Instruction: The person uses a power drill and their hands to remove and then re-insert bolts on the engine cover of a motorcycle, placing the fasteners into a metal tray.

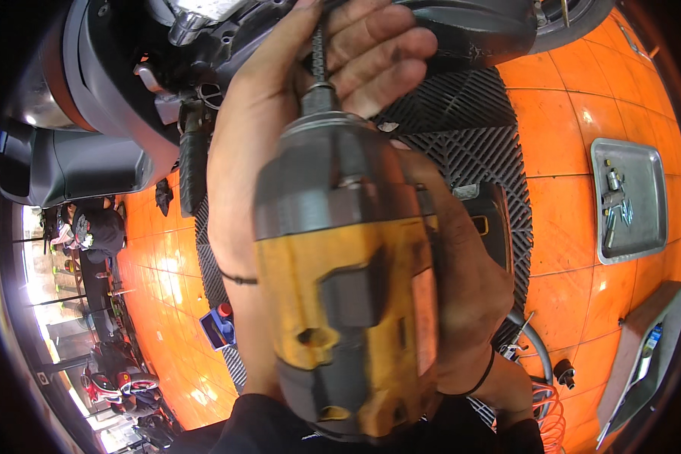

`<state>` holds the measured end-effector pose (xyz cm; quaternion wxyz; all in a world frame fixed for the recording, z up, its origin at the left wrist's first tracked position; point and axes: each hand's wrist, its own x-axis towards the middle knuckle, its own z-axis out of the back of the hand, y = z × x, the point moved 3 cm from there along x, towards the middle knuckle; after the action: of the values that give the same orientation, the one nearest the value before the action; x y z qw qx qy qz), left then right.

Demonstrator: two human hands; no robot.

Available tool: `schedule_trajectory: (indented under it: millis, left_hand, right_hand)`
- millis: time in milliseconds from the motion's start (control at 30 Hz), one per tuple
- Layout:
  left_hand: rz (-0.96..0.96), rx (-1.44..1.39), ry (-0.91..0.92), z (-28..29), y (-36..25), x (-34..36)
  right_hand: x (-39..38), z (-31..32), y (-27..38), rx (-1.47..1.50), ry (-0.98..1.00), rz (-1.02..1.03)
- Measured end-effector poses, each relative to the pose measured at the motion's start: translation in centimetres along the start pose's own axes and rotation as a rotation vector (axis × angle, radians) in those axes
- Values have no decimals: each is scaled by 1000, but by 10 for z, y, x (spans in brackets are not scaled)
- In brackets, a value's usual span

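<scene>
A yellow and black impact driver [340, 250] fills the middle of the view, its nose pointing away from me. A long twisted bit [318, 57] sticks out of its chuck. My right hand [469, 265] is wrapped round the driver from the right side; the handle and trigger are hidden behind the body. Beyond the chuck, my left hand [253, 113] is open, palm up, fingers stretched to the right of the bit and thumb on its left. The bit's tip is out of view. Ahead of both hands is the dark motor scooter [242, 45].
Orange floor tiles [560, 219] surround a black ribbed mat [499, 113]. A metal tray [632, 246] with sockets and small parts lies right. Nearby are an open box [658, 333], a coiled orange hose [552, 416] and a blue container [218, 327]. Another person [98, 227] crouches far left.
</scene>
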<state>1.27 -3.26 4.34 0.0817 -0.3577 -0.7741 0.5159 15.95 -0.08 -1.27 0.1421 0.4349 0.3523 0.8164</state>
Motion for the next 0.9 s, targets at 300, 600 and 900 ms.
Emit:
schedule_trajectory:
  millis: [300, 600, 900]
  left_hand:
    - [244, -307, 401, 28, 6, 47]
    - [84, -240, 166, 1, 9, 13]
    - [87, -207, 162, -8, 3, 20]
  right_hand:
    - [7, 16, -11, -6, 109, -93]
    - [18, 35, 2, 167, 259, -205]
    - [17, 38, 3, 98, 232, -145]
